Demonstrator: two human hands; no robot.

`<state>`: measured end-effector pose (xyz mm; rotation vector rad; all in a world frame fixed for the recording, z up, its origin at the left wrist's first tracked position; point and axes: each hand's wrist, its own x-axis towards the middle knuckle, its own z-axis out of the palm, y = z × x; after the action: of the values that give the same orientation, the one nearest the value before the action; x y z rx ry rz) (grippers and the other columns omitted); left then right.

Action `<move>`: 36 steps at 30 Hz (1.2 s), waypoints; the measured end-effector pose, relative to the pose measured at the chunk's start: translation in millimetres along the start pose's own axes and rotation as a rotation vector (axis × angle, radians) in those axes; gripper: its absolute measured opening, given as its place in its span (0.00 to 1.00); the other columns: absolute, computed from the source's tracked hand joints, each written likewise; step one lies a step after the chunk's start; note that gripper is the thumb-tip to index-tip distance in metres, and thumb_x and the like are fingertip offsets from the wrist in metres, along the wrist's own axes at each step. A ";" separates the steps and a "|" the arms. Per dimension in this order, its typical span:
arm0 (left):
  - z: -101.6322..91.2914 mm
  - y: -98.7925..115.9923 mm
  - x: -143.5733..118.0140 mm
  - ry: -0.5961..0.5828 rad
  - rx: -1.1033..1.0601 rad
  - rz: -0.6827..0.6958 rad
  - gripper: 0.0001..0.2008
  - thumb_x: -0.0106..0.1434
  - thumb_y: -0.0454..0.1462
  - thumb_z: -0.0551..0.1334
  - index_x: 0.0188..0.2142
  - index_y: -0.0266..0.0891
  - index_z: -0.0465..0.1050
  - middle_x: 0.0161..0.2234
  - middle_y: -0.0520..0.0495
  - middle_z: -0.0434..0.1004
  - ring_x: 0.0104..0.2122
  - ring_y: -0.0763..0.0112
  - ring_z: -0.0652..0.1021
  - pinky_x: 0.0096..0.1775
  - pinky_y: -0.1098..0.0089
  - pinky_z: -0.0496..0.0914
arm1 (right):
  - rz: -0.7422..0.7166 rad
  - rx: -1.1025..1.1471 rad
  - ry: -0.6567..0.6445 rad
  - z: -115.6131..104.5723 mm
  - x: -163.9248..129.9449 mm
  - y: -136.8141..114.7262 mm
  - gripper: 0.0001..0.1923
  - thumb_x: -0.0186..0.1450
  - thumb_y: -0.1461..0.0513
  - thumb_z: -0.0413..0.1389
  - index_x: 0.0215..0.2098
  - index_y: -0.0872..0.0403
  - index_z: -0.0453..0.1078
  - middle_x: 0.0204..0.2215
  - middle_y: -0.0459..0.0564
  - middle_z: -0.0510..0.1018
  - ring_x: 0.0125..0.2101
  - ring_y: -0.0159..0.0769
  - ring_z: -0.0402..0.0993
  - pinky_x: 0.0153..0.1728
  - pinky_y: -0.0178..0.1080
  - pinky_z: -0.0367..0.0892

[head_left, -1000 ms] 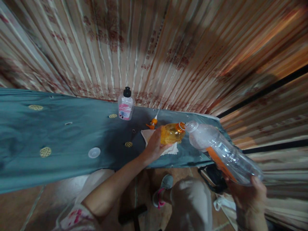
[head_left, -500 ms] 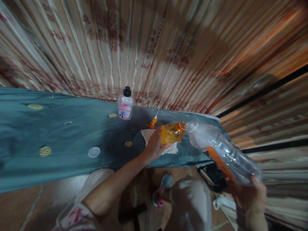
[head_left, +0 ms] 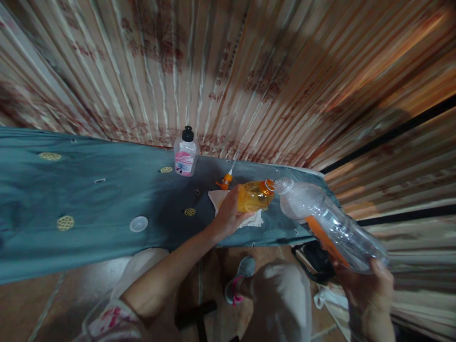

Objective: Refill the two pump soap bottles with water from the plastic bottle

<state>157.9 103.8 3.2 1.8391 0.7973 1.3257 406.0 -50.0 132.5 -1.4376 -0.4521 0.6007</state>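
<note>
A spill looks like the chief hazard over a teal-covered worktop (head_left: 107,199). Near a loose orange pump (head_left: 226,180), the left hand (head_left: 230,209) wraps its fingers around an amber bottle (head_left: 254,196); should that hold slip or squeeze too hard, the neck could slide out of line and any liquid could drip toward the white cloth (head_left: 257,220) below. Farther right, the right hand (head_left: 366,287) grips a larger clear bottle (head_left: 335,225) by its base end, fingers around it and thumb on top, so a slight turn of the wrist could swing the far neck off its mark. The two mouths meet or nearly meet; whether they touch cannot be told.

The amber bottle is held above the worktop's right-hand part, tipped well off upright, its long axis running almost across the view, neck to the right and slightly up. The clear bottle, at the worktop's right end, slants from its base at lower right to its neck at upper left, pointing at the amber mouth.
</note>
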 end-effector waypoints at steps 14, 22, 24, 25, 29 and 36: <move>2.0 0.3 -0.9 0.018 -0.015 -0.036 0.39 0.62 0.46 0.69 0.67 0.41 0.54 0.62 0.33 0.68 0.62 0.44 0.71 0.61 0.43 0.68 | 0.012 -0.009 -0.017 -9.0 3.9 6.3 0.27 0.46 0.51 0.64 0.44 0.49 0.76 0.44 0.49 0.82 0.29 0.36 0.75 0.21 0.35 0.69; 6.3 -7.1 -2.0 0.066 -0.101 -0.046 0.38 0.60 0.47 0.70 0.65 0.42 0.58 0.59 0.34 0.72 0.60 0.44 0.74 0.60 0.42 0.70 | 0.072 0.023 -0.016 -10.9 2.0 8.9 0.31 0.43 0.52 0.66 0.46 0.49 0.76 0.37 0.49 0.83 0.28 0.39 0.77 0.23 0.38 0.72; 6.6 -6.0 -1.6 0.068 -0.126 -0.052 0.38 0.61 0.47 0.70 0.65 0.42 0.57 0.58 0.34 0.72 0.59 0.45 0.74 0.59 0.43 0.71 | 0.081 0.042 -0.056 -10.0 0.9 10.8 0.30 0.44 0.51 0.67 0.46 0.49 0.76 0.34 0.48 0.83 0.28 0.39 0.78 0.24 0.39 0.73; 6.5 -4.9 -1.4 0.071 -0.137 -0.051 0.38 0.61 0.46 0.70 0.65 0.42 0.57 0.58 0.35 0.72 0.59 0.45 0.74 0.59 0.43 0.71 | 0.080 0.058 -0.074 -9.4 0.5 12.9 0.30 0.45 0.51 0.67 0.46 0.49 0.76 0.34 0.48 0.83 0.28 0.40 0.78 0.24 0.39 0.73; 5.7 1.1 -1.0 0.076 -0.165 -0.051 0.36 0.61 0.45 0.70 0.64 0.44 0.58 0.56 0.37 0.74 0.58 0.47 0.75 0.58 0.46 0.73 | 0.082 0.107 -0.074 -5.8 1.5 29.8 0.26 0.49 0.47 0.67 0.44 0.48 0.76 0.35 0.47 0.82 0.30 0.39 0.79 0.22 0.37 0.73; 1.1 3.5 1.1 0.074 -0.147 -0.100 0.37 0.60 0.47 0.71 0.64 0.44 0.58 0.57 0.36 0.74 0.57 0.48 0.76 0.58 0.46 0.73 | 0.103 0.130 -0.095 4.1 17.4 61.3 0.29 0.55 0.41 0.63 0.47 0.48 0.75 0.38 0.49 0.82 0.29 0.39 0.79 0.19 0.35 0.69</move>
<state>159.5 102.6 6.4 1.6234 0.7977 1.3583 410.2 -34.0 70.8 -1.3175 -0.4082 0.7704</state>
